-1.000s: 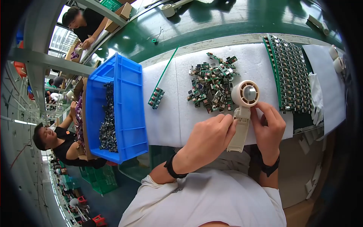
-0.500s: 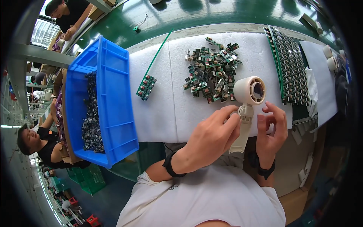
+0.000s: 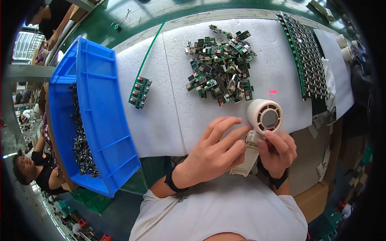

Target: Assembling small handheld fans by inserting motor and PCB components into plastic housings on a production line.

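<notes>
Expect light, stiff, smooth plastic in the cream handheld fan [image 3: 259, 118], held over the near edge of the white foam sheet [image 3: 173, 134]; treat the neck as fragile. Best gripped by handle or head shell, clear of the grille. Pinched near the neck by the right hand [image 3: 278, 152]; apparently touched by the left hand [image 3: 215, 152], cannot tell how firmly. See small circuit boards [image 3: 221, 66] piled beyond.

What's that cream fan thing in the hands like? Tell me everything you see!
The cream fan looks plastic. Its round head has slots ringing a smooth grey centre. A narrower neck joins a long handle, which slants down and left toward the person. It's by the near edge of the white sheet. The right grip pinches around the neck and lower head; the left grip is beside the neck and handle, partly hiding them.
</notes>
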`<action>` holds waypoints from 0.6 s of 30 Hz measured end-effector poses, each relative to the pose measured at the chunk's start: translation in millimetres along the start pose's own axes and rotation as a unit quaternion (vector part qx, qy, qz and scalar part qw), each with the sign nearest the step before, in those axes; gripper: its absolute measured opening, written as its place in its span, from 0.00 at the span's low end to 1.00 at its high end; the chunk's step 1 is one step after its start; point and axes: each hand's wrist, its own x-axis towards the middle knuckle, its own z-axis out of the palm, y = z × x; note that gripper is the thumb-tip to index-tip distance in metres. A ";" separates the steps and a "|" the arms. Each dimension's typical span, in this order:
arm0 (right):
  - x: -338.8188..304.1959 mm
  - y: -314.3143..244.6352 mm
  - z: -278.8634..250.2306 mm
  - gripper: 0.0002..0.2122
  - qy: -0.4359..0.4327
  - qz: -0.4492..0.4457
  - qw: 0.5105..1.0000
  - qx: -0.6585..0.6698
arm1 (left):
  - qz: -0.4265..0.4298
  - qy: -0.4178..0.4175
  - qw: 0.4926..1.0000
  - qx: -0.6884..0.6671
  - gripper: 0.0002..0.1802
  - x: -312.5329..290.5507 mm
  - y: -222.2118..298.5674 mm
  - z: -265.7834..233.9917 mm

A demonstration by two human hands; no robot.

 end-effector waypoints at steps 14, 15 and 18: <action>33.8 -27.6 18.1 0.15 -0.183 0.099 0.978 -0.010 | -0.019 0.070 0.992 0.103 0.12 -12.4 -34.5 1.6; 32.8 -24.9 19.8 0.15 -0.183 0.106 0.977 -0.010 | -0.020 0.064 0.993 0.099 0.12 -13.5 -34.7 3.9; 27.6 -18.9 22.4 0.14 -0.168 0.101 0.980 -0.021 | -0.036 0.087 0.988 0.122 0.13 -16.2 -33.4 8.2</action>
